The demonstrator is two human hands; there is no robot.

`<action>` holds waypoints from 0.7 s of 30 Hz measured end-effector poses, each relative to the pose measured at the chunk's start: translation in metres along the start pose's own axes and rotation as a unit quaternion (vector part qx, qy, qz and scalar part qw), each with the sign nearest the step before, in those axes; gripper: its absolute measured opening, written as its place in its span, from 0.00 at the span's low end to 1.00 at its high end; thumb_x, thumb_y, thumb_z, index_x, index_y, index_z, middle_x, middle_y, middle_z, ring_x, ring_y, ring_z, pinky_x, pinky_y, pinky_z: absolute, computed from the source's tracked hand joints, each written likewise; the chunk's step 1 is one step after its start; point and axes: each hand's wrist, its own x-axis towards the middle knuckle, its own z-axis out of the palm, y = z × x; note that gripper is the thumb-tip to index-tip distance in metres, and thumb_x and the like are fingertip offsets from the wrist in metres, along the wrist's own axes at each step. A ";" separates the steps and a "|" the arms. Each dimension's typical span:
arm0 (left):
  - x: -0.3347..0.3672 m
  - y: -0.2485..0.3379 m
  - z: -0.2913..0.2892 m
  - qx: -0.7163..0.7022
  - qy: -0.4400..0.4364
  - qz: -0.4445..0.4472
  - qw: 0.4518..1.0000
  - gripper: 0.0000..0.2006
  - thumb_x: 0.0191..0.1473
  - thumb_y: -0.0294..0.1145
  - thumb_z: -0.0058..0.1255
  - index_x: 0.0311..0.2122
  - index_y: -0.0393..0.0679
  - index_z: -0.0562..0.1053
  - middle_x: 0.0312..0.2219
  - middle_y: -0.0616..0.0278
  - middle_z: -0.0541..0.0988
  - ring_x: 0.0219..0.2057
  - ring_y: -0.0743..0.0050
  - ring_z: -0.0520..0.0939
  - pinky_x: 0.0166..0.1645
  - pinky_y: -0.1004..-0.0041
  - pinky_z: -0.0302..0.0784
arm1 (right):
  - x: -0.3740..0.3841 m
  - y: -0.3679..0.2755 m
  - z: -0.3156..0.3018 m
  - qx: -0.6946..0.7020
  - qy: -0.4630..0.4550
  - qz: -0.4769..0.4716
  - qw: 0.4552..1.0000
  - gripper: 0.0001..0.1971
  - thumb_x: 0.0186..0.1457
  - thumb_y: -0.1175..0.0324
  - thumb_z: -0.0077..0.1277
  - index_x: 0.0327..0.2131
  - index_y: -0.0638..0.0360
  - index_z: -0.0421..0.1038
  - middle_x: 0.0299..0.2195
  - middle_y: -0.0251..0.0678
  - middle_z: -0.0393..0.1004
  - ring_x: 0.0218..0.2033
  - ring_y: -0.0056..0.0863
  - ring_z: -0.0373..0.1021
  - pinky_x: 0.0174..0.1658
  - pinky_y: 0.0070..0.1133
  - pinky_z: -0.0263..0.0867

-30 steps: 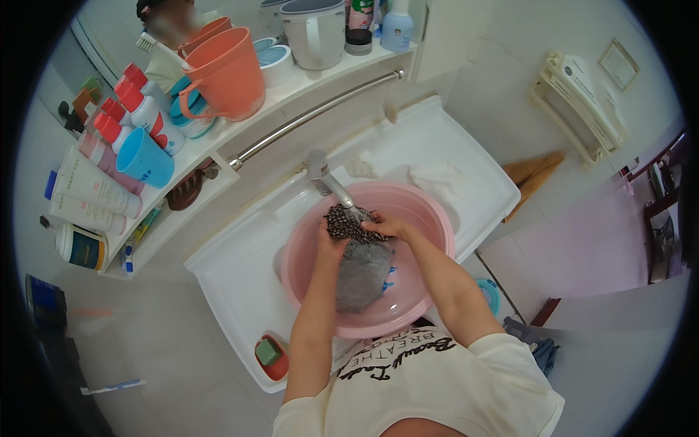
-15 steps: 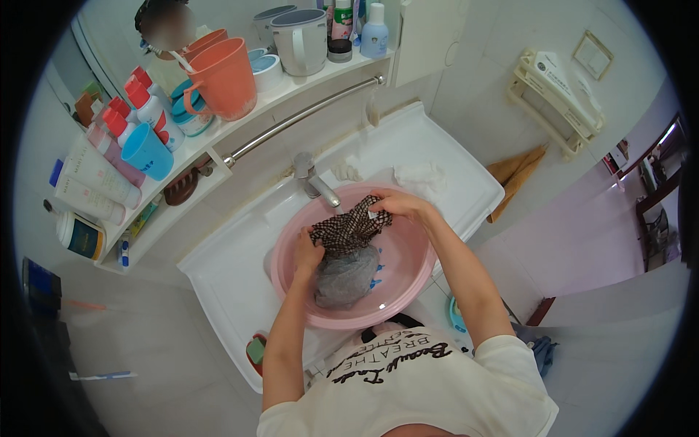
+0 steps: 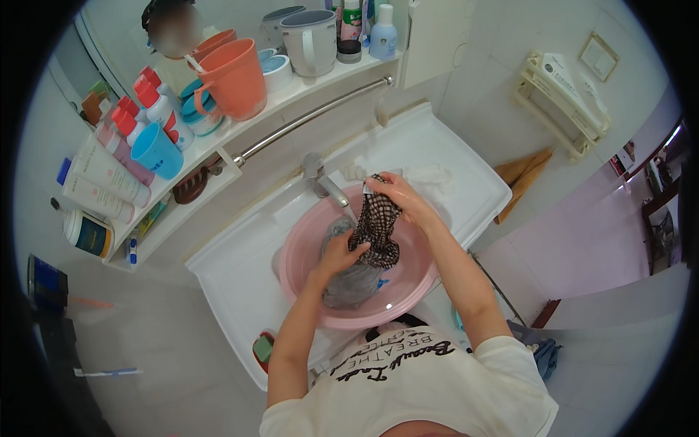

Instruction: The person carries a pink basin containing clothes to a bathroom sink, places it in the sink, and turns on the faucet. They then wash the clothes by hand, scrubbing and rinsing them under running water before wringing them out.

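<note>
Over a pink basin (image 3: 293, 280), a dark checked cloth garment (image 3: 379, 233) hangs stretched between my two hands. My right hand (image 3: 402, 195) is closed on its upper end, where a small pale tag shows. Lower down, my left hand (image 3: 342, 251) grips the garment's left side, with the thumb lying across the fabric. Below it a wet grey cloth (image 3: 355, 285) lies in the basin, partly hidden by my left hand and the checked garment. The chrome faucet (image 3: 328, 182) reaches over the basin's far rim, close to the garment.
The basin sits in a white washbasin (image 3: 233, 291). White cloth (image 3: 429, 180) lies behind it on the right; a green soap bar (image 3: 262, 348) rests at the front left. Above runs a metal rail (image 3: 313, 120) under a shelf holding an orange cup (image 3: 237, 84) and several bottles.
The checked garment has gone from bunched and sideways to hanging lengthwise. My left hand has moved right, toward the basin's middle, and my right hand has lifted the upper end. The view shifted slightly.
</note>
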 end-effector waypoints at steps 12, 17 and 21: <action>-0.008 0.032 -0.052 -0.122 0.133 -0.087 0.980 0.18 0.51 0.43 0.45 0.28 0.35 0.70 0.19 0.64 0.73 0.21 0.78 0.71 0.28 0.74 0.66 | 0.012 0.120 -0.002 -0.292 -0.162 0.135 0.933 0.21 0.48 0.50 0.48 0.28 0.61 0.64 0.26 0.40 0.67 0.31 0.25 0.64 0.34 0.22 0.59; -0.006 0.044 -0.071 -0.347 0.226 -0.152 0.897 0.16 0.51 0.43 0.46 0.25 0.38 0.69 0.18 0.69 0.71 0.20 0.82 0.70 0.26 0.77 0.65 | -0.007 0.112 0.009 -0.366 -0.272 0.069 0.887 0.39 0.44 0.33 0.36 0.38 0.68 0.64 0.37 0.46 0.68 0.41 0.36 0.64 0.46 0.27 0.57; -0.009 0.065 -0.085 -0.420 0.259 -0.108 0.863 0.14 0.51 0.42 0.47 0.22 0.43 0.67 0.17 0.72 0.69 0.19 0.85 0.68 0.23 0.80 0.63 | -0.002 0.136 0.008 -0.445 -0.230 0.030 0.865 0.39 0.41 0.38 0.45 0.45 0.67 0.61 0.41 0.47 0.66 0.46 0.39 0.61 0.50 0.28 0.54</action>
